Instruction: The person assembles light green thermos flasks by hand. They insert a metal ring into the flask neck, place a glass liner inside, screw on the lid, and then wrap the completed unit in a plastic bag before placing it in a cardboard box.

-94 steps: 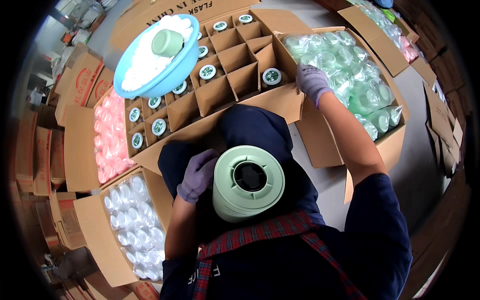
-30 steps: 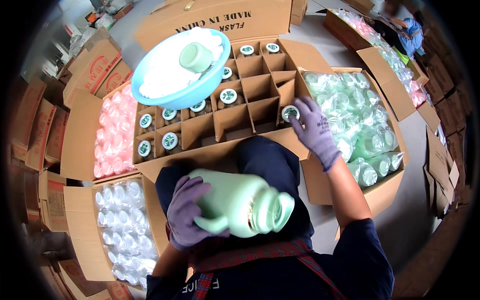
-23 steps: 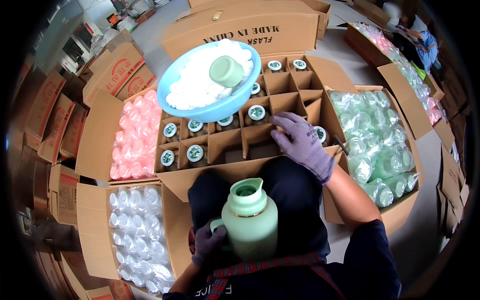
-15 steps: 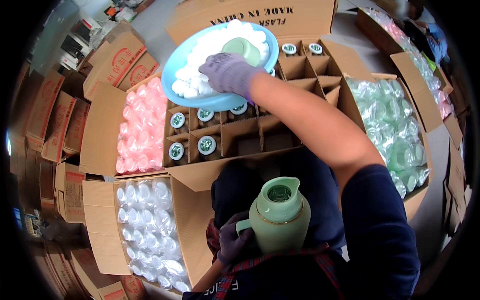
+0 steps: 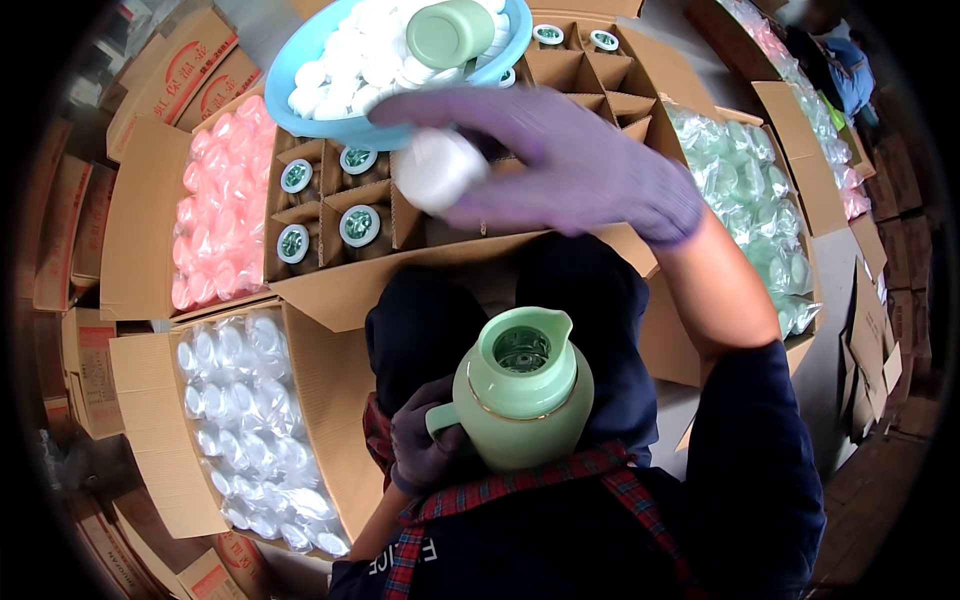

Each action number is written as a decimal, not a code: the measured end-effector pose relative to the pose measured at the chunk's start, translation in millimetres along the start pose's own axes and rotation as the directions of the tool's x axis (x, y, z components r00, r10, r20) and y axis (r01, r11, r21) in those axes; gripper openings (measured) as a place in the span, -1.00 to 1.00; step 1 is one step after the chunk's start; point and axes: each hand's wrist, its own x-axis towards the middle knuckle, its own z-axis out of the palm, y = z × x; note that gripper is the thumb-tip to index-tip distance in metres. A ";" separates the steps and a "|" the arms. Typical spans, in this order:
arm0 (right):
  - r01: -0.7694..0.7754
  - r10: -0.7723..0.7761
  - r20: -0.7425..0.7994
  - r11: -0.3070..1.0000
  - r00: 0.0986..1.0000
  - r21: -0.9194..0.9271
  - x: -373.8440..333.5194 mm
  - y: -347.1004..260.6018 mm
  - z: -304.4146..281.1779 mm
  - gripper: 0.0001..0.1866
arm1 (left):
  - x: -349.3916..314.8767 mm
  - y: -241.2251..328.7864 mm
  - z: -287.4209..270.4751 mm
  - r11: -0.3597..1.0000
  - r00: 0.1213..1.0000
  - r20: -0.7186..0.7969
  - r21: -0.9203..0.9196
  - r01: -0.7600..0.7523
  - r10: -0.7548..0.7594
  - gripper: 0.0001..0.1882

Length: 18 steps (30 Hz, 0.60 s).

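A pale green vacuum jug (image 5: 525, 415) with a spout and a gold line rests upright against my lap, its mouth uncovered and a shiny glass liner visible inside. My left hand (image 5: 425, 440), gloved in purple, is closed round its handle. Between the jug and a light blue basin (image 5: 350, 131), my gloved right hand (image 5: 590, 170) is in the air, blurred by motion. A round white stopper (image 5: 438, 170) is gripped between its thumb and fingers. More white stoppers (image 5: 350, 68) fill the basin, and a green cup (image 5: 450, 33) lies on top of them.
Beneath the basin stands a divided carton (image 5: 440, 222) with several rimmed glass-lined flasks (image 5: 360, 225). Around it are cartons of pink cups (image 5: 222, 210), bagged clear-white cups (image 5: 250, 410) and bagged green pieces (image 5: 745, 200). Another person (image 5: 845, 75) is at the far right.
My right hand has come out of the basin toward me, carrying a white stopper. The left hand still grips the jug's handle. The whole view has shifted a little.
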 end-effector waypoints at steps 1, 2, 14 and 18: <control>0.040 -0.051 0.066 0.986 0.997 0.159 -28.6 -12.1 -2.8 -0.32 | 0.5 -1.3 -0.2 1.000 1.000 0.017 -0.009 -0.016 0.016 -0.45; 0.072 -0.093 0.068 0.962 0.993 0.263 -50.2 -18.0 2.2 -0.37 | 0.7 -2.1 0.3 0.999 0.999 0.032 -0.018 -0.031 0.031 -0.48; 0.130 0.228 -0.388 0.695 0.893 0.707 -147.6 -43.6 62.3 -0.44 | 8.8 7.2 -3.9 0.934 0.925 0.200 0.092 -0.346 0.324 -0.62; 0.157 0.061 -0.311 0.763 0.949 0.627 -135.9 -42.2 62.9 -0.63 | 5.7 11.5 -3.3 0.928 0.917 0.205 0.083 -0.364 0.342 -0.62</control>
